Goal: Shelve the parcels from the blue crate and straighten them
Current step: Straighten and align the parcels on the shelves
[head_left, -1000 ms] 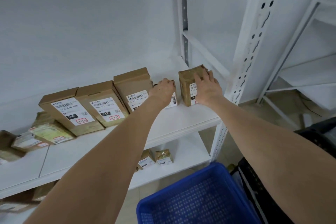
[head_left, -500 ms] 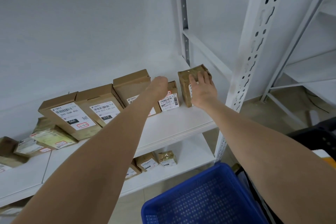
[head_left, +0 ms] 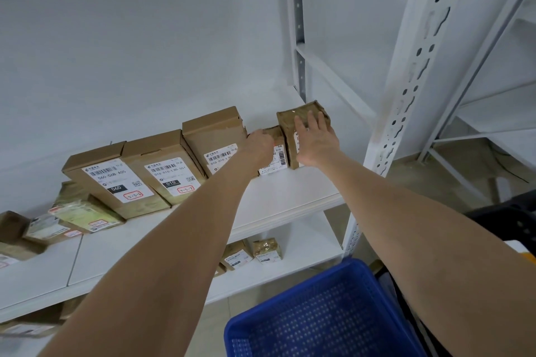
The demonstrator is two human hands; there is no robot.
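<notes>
**Both hands stay on the two parcels nearest the post**

As half a second ago, each hand keeps its parcel. Now the small parcel [head_left: 275, 151] touches the taped parcel [head_left: 291, 122], which stands on the shelf [head_left: 290, 191] just left of the perforated white metal post [head_left: 406, 87]. The left hand [head_left: 258, 144] curls over the small parcel's top. The right hand [head_left: 316, 140] lies flat, fingers straight, on the glossy, tape-wrapped parcel. Further left of the post lean three labelled cardboard boxes [head_left: 214, 136]. The blue crate [head_left: 316, 324], one piece of perforated plastic, sits below the post.
</notes>
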